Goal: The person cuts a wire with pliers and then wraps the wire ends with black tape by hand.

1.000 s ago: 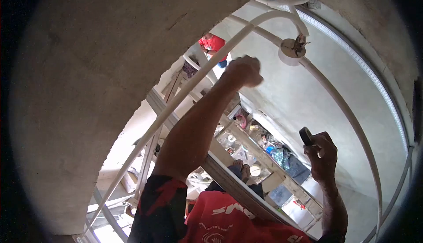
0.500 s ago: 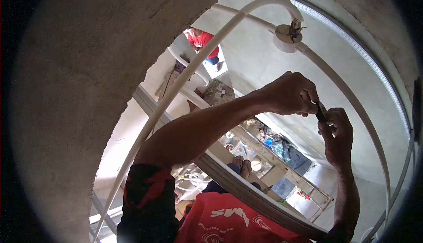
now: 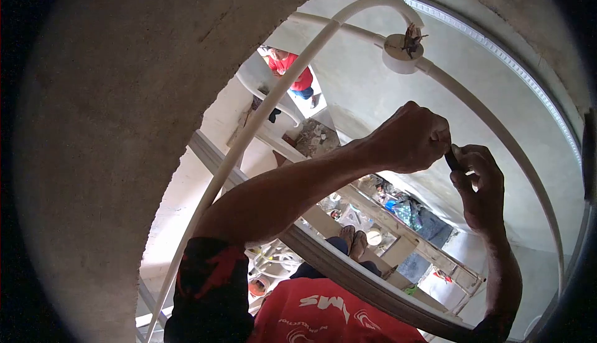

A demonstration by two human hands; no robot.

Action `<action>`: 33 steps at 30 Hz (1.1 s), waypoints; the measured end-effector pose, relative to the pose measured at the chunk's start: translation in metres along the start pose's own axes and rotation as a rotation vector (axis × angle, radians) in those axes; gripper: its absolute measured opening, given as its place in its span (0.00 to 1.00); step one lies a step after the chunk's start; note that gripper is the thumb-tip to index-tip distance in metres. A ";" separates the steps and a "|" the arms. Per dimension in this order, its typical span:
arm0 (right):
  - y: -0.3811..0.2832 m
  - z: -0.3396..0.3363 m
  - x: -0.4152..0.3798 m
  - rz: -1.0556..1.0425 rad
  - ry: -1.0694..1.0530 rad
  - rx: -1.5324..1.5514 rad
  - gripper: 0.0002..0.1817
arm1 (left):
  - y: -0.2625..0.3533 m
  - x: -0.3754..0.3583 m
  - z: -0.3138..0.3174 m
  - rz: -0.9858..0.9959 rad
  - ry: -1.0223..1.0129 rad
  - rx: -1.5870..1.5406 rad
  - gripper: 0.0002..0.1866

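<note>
Both of my hands are raised in front of me, close together below a white round junction box (image 3: 402, 54) with bare-ended wires sticking out. My left hand (image 3: 411, 139) is closed, its fingertips pinching the upper end of a small black thing (image 3: 453, 160) that may be tape seen edge-on. From the other side, my right hand (image 3: 482, 187) grips it between thumb and curled fingers. The black thing's exact kind is too small to make out, and the fingers partly cover it.
White conduit pipes (image 3: 273, 97) arch around my arms. A rough concrete edge (image 3: 155, 206) fills the left side. A grey metal beam (image 3: 329, 268) crosses before my chest. Far below are my feet (image 3: 353, 243), planks and clutter. Another person in red (image 3: 291, 69) stands beyond.
My left hand has rolled into a tighter fist at the black thing's upper end. The right hand keeps its hold. The whole view has shifted slightly.
</note>
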State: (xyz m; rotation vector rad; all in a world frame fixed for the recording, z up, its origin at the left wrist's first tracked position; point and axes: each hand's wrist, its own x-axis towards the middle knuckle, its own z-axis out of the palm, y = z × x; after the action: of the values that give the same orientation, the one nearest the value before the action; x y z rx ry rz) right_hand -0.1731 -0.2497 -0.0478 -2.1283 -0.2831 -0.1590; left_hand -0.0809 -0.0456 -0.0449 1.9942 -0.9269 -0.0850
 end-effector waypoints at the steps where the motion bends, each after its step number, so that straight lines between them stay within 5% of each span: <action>1: -0.001 0.000 0.000 0.002 -0.006 0.002 0.18 | -0.001 -0.001 0.002 -0.002 -0.002 -0.001 0.06; 14: -0.003 0.005 0.001 0.220 -0.087 0.273 0.13 | 0.000 -0.006 0.011 0.092 0.025 -0.049 0.09; 22: -0.009 0.005 -0.002 0.015 -0.041 0.130 0.13 | -0.003 -0.007 0.012 0.141 0.119 0.073 0.08; 30: -0.014 0.001 -0.002 0.086 0.012 0.209 0.13 | -0.005 -0.004 0.004 0.083 0.071 -0.155 0.14; 33: -0.016 -0.003 -0.001 0.086 0.027 0.216 0.12 | 0.005 -0.001 -0.006 -0.179 -0.130 -0.424 0.12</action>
State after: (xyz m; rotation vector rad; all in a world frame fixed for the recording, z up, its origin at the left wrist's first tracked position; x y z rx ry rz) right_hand -0.1779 -0.2439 -0.0331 -1.9191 -0.1836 -0.1026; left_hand -0.0822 -0.0428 -0.0375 1.6827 -0.7353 -0.4772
